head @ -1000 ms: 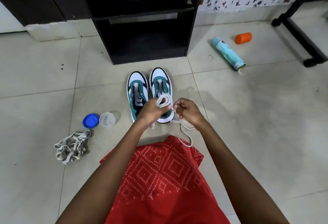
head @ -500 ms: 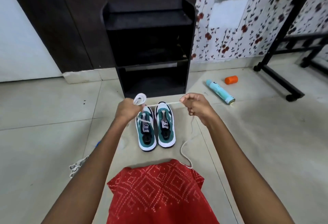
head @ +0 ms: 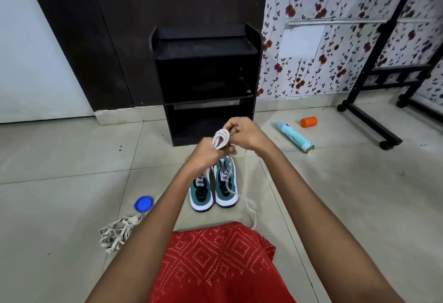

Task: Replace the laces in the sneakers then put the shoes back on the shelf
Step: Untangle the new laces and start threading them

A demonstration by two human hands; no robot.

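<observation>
Lace [head: 221, 140] now sits bunched in loops where my hands, apart a moment ago, have met: fingers of my left hand [head: 203, 156] clamp it, my right hand [head: 247, 134] pinches it, above the sneakers [head: 213, 190] on the floor [head: 72, 170] before the shelf [head: 206, 67]; threading seems unstarted

Hands: the right hand [head: 244, 134] has closed in on the left hand [head: 203, 156]. Half a second ago they were apart; now their grips meet.
Lace: the white lace [head: 220, 140] no longer stretches between the grips. It is a thicker coil on the left fingers, pinched by the right.
Height: both grips have risen from the sneakers [head: 213, 187], which now lie below them.
</observation>
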